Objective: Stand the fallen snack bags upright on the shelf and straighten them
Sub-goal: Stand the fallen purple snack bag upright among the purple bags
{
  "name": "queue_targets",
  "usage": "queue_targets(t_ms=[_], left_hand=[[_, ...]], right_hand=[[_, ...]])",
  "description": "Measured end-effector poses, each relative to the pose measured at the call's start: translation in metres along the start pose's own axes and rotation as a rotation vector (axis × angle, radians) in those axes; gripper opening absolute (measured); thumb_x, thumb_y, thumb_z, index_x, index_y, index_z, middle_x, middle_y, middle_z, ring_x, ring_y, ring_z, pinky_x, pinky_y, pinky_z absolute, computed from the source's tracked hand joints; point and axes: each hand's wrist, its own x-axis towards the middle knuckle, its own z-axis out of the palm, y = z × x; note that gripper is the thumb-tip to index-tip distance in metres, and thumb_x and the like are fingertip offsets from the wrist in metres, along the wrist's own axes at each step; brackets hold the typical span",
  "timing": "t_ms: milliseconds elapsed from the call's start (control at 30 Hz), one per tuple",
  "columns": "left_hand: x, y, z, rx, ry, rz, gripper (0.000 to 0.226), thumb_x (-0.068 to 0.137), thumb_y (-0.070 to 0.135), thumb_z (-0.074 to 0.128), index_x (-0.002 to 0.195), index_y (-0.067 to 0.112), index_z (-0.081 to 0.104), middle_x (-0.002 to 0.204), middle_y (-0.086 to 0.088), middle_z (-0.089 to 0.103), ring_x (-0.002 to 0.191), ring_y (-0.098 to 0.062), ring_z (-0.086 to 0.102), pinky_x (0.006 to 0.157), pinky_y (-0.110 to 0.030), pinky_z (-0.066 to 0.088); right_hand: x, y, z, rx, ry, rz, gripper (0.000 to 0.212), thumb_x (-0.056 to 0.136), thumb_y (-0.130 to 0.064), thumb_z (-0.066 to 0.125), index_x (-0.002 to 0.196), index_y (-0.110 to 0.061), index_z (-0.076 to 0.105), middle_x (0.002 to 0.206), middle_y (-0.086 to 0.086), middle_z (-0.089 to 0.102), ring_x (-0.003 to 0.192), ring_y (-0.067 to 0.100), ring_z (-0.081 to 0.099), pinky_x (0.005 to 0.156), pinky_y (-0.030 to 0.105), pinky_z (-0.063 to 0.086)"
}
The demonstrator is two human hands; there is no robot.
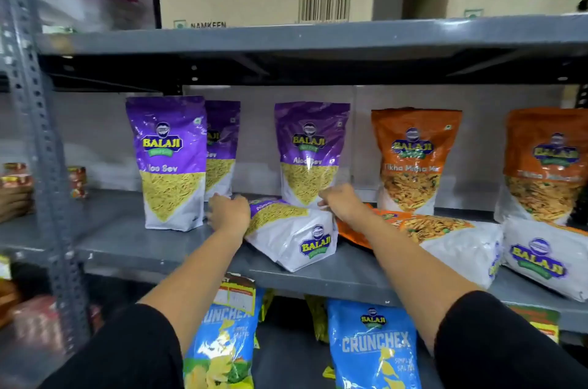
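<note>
Black sleeves [127,353] frame both forearms reaching over the grey metal shelf [133,239]. Count: three purple Aloo Sev bags stand upright; one fallen purple bag [291,231] lies on its side; two orange bags stand upright; two fallen orange bags lie flat. Left hand [229,213] presses the fallen purple bag's left edge, its grip curled, fingers hidden behind the bag. Right hand [342,201] rests on the same bag's upper right corner, its grip narrow, fingertips against the film. That bag lies directly between both hands, base toward the camera. Nearest fallen orange bag [445,239] lies just right of the right hand. All packs are glossy crinkled plastic pouches with clear windows. Two cardboard cartons sit above.
</note>
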Motion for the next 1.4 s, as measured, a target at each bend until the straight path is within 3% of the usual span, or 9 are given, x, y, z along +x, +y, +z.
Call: queue_targets(t_ms=[133,367,500,667,833,967,1133,1233,1400], left_hand=[[-0.017,-0.007,-0.006,-0.278,0.007,-0.184,0.020,0.094,0.007,0.042,0.077,0.015,0.044,0.095,-0.008,0.053,0.095,-0.023,0.048,0.080,-0.033,0.038],[-0.025,-0.017,-0.001,-0.402,-0.173,-0.375,0.013,0.090,0.005,0.046,0.100,0.005,0.055,0.081,-0.008,0.054,0.075,-0.026,0.053,0.065,-0.029,0.045],[-0.018,-0.015,0.001,-0.453,-0.190,-0.337,0.006,0.098,0.016,0.045,0.099,0.013,0.050,0.098,-0.010,0.052,0.089,-0.026,0.050,0.079,-0.034,0.043],[-0.010,-0.003,-0.004,-0.574,-0.206,-0.226,0.017,0.084,0.020,0.053,0.068,0.015,0.058,0.083,-0.009,0.057,0.082,-0.024,0.050,0.074,-0.037,0.040],[-0.013,0.030,-0.007,-0.602,-0.294,-0.026,0.028,0.093,0.012,0.051,0.066,0.020,0.055,0.061,0.008,0.055,0.063,-0.011,0.050,0.058,-0.024,0.039],[-0.018,0.048,-0.003,-0.605,-0.310,0.090,0.015,0.094,0.021,0.057,0.094,0.018,0.072,0.091,-0.002,0.070,0.089,-0.015,0.064,0.086,-0.030,0.049],[-0.033,0.069,-0.002,-0.624,-0.377,0.240,0.029,0.098,0.013,0.051,0.072,0.025,0.054,0.063,0.011,0.039,0.036,0.009,0.044,0.044,-0.005,0.033],[-0.033,0.075,-0.001,-0.660,-0.423,0.223,0.021,0.095,0.020,0.056,0.074,0.021,0.061,0.072,0.003,0.054,0.062,-0.004,0.050,0.067,-0.024,0.042],[-0.026,0.074,0.007,-0.743,-0.487,0.200,0.022,0.075,0.040,0.067,0.089,0.024,0.074,0.114,-0.016,0.067,0.115,-0.035,0.061,0.108,-0.053,0.043]], right_hand=[[-0.007,-0.002,0.006,0.093,-0.280,0.276,0.010,0.089,-0.007,0.054,0.080,-0.010,0.055,0.074,0.014,0.061,0.065,0.025,0.062,0.062,0.033,0.056],[0.008,-0.004,0.015,0.094,-0.378,0.418,0.010,0.091,-0.017,0.061,0.090,-0.008,0.065,0.082,0.015,0.072,0.071,0.030,0.069,0.071,0.041,0.059],[0.010,0.001,0.020,0.121,-0.273,0.388,0.033,0.074,-0.021,0.078,0.103,-0.004,0.073,0.100,0.020,0.076,0.092,0.037,0.072,0.091,0.055,0.055],[0.004,0.002,0.021,0.343,-0.076,0.258,0.050,0.062,-0.023,0.085,0.104,0.002,0.075,0.100,0.018,0.077,0.096,0.034,0.074,0.091,0.048,0.057],[-0.027,-0.004,0.021,0.681,0.028,0.184,0.028,0.089,-0.013,0.065,0.108,0.007,0.069,0.083,0.016,0.075,0.068,0.027,0.071,0.063,0.034,0.061],[-0.039,-0.005,0.017,0.832,0.048,0.059,0.021,0.093,-0.013,0.057,0.099,0.001,0.071,0.093,0.015,0.075,0.072,0.022,0.074,0.060,0.029,0.059],[-0.051,-0.016,0.012,0.882,0.107,-0.045,0.023,0.095,-0.016,0.053,0.096,0.002,0.068,0.088,0.012,0.077,0.080,0.023,0.074,0.068,0.033,0.061],[-0.052,-0.023,0.010,0.924,0.174,-0.079,0.036,0.093,-0.018,0.058,0.117,0.009,0.060,0.116,0.028,0.067,0.107,0.039,0.066,0.094,0.051,0.053],[-0.053,-0.026,0.004,0.942,0.243,-0.130,0.025,0.095,-0.014,0.058,0.111,0.004,0.064,0.101,0.022,0.070,0.083,0.028,0.070,0.067,0.031,0.059]])
